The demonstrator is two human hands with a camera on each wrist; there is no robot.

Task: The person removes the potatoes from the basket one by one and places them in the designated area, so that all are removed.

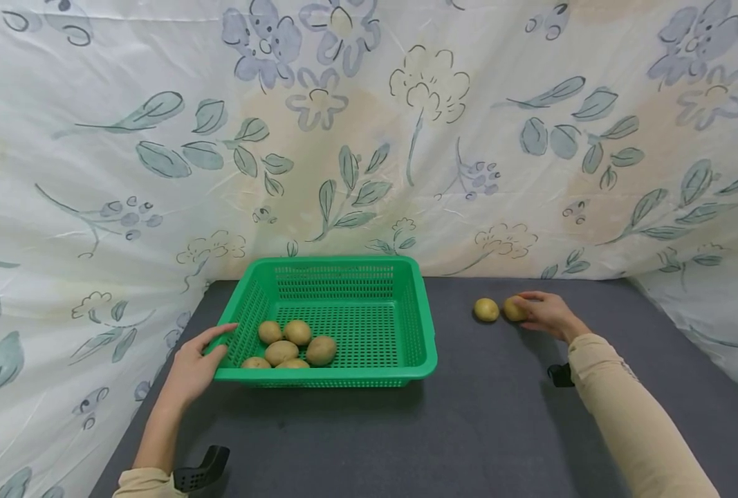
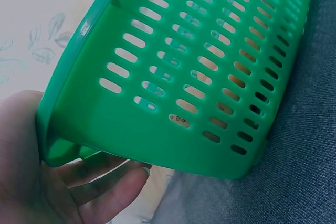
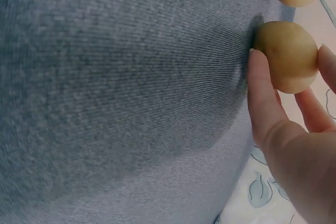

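Observation:
A green plastic basket (image 1: 432, 353) with slotted walls stands on the dark table, with several potatoes (image 1: 281, 353) in its left front part. My left hand (image 1: 193, 363) grips the basket's left rim. In the left wrist view, the fingers (image 2: 123, 192) of that hand curl under the rim at the basket's corner. To the right of the basket, my right hand (image 1: 549, 315) holds a potato (image 3: 289, 56) between thumb and fingers, low at the table surface. Another potato (image 1: 485, 310) lies just left of the held one, close beside it.
Dark grey cloth (image 1: 369, 436) covers the table. A pale floral curtain (image 1: 369, 138) hangs behind the table and along both sides. Each wrist carries a black device, the left one (image 1: 202, 470) near the front edge of the view.

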